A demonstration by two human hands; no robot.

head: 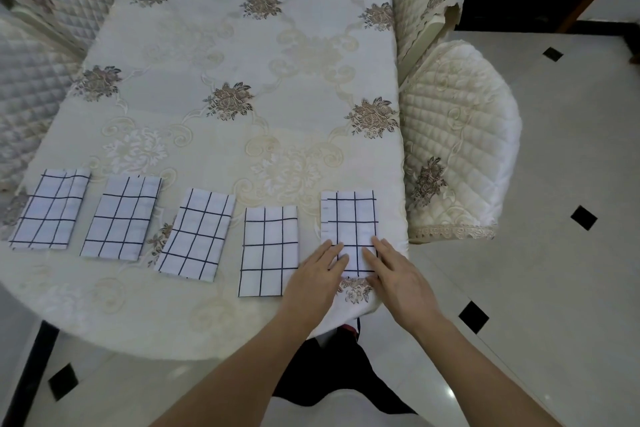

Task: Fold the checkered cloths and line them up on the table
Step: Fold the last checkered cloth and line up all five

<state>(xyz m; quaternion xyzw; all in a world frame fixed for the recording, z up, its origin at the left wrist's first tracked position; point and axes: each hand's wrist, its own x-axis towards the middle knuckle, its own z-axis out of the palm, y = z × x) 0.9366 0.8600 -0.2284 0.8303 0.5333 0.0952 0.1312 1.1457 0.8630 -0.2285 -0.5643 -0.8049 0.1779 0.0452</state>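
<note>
Five folded white black-checked cloths in row along near edge of cream floral-draped table (242, 55). Left hand (317, 276), right hand (398, 274) open, flat, pressing fifth cloth (349, 218) by right edge, likely flattening and squaring it with fourth cloth (268, 250).

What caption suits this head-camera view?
Both hands, left hand and right hand, press flat the fifth folded checkered cloth in a row.

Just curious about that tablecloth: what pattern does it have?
The tablecloth is cream with brownish flower bouquets and pale scrollwork, as the head view shows.
</note>
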